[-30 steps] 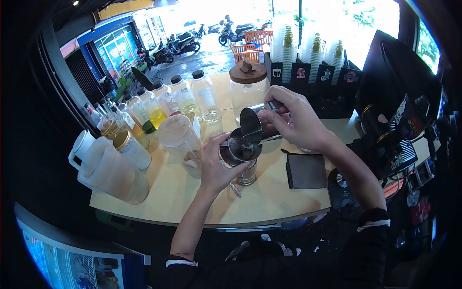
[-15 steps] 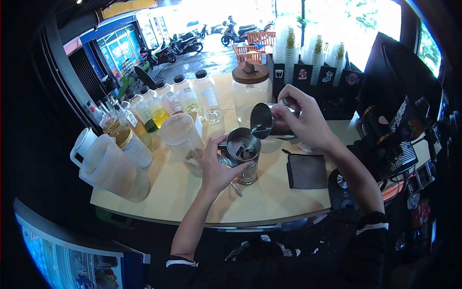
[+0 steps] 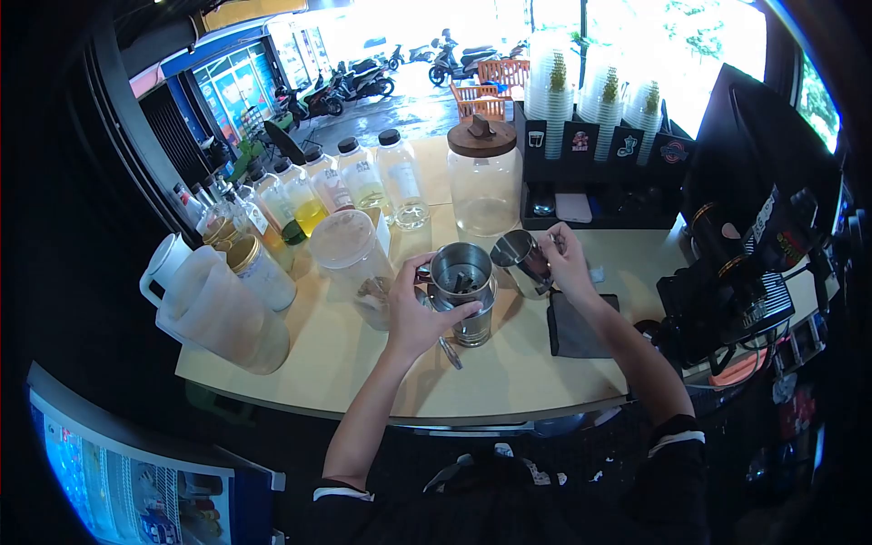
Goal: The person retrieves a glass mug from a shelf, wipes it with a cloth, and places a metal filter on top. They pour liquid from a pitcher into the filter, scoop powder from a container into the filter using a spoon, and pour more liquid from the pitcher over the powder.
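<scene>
My left hand [image 3: 420,313] is closed around a stainless steel pitcher [image 3: 460,266], its thumb along the front and its fingers by the handle. Seen from above, the pitcher's mouth faces me, with dark reflections inside. Below it a clear glass-like vessel [image 3: 473,334] on the counter is partly hidden. My right hand [image 3: 565,259] grips a second steel pitcher [image 3: 524,257] by its handle, just right of the first and tilted towards it. A slim metal utensil [image 3: 450,352] lies beside my left wrist. Under my right forearm is a folded dark cloth [image 3: 577,325].
On the left stand a lidded clear tub [image 3: 350,263], a cloudy plastic pitcher [image 3: 222,313] and several capped bottles [image 3: 361,177]. A wood-lidded jar [image 3: 484,186] and a black cup rack [image 3: 599,150] line the back. Black machinery [image 3: 727,272] is at the right.
My right hand has brought its pitcher down and turned it from a steep pouring tilt to a more level one, slightly right of the other pitcher. My left hand keeps its hold.
</scene>
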The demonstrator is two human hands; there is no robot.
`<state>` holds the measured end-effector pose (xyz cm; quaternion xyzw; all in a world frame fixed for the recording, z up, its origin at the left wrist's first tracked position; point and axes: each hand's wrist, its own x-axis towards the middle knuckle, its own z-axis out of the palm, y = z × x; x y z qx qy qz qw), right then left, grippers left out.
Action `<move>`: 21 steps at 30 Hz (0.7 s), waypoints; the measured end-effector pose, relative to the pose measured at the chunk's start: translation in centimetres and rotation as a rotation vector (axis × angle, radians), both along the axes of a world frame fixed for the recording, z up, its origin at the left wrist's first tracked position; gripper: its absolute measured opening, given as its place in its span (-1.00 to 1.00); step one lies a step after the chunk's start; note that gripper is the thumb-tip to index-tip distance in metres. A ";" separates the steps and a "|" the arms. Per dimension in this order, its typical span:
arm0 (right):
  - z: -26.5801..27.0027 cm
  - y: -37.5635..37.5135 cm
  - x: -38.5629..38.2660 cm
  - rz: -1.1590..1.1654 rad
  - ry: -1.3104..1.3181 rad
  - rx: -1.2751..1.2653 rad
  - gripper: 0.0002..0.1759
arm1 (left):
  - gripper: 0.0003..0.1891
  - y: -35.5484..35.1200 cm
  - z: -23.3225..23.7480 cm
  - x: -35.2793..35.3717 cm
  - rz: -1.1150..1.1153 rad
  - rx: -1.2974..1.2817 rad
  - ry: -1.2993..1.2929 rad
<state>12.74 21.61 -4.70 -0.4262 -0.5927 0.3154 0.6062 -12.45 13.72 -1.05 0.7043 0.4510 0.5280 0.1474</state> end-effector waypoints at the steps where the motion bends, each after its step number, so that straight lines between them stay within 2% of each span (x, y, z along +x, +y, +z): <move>1: -0.4 0.0 -0.1 -0.005 0.038 -0.044 -0.82 | -0.17 0.0 -0.1 0.0 0.002 0.000 0.001; 5: -2.3 0.7 -0.4 -0.010 0.101 0.000 -0.82 | -0.16 -0.1 0.3 -0.1 -0.007 -0.038 0.009; 7: -1.9 -0.1 -0.8 -0.012 0.193 -0.205 -0.81 | -0.15 -0.2 0.4 0.0 -0.007 -0.081 0.004; 10: -3.6 0.7 -0.6 -0.003 0.204 -0.233 -0.86 | -0.13 0.1 0.3 -0.2 -0.021 -0.090 -0.005; 13: -6.3 2.4 -0.3 0.001 0.251 -0.094 -0.84 | -0.10 0.5 -0.1 -0.5 -0.043 -0.031 0.026; 21: -7.0 1.0 0.2 0.000 0.224 -0.149 -0.85 | 0.03 0.5 -0.2 -0.5 -0.045 -0.010 0.049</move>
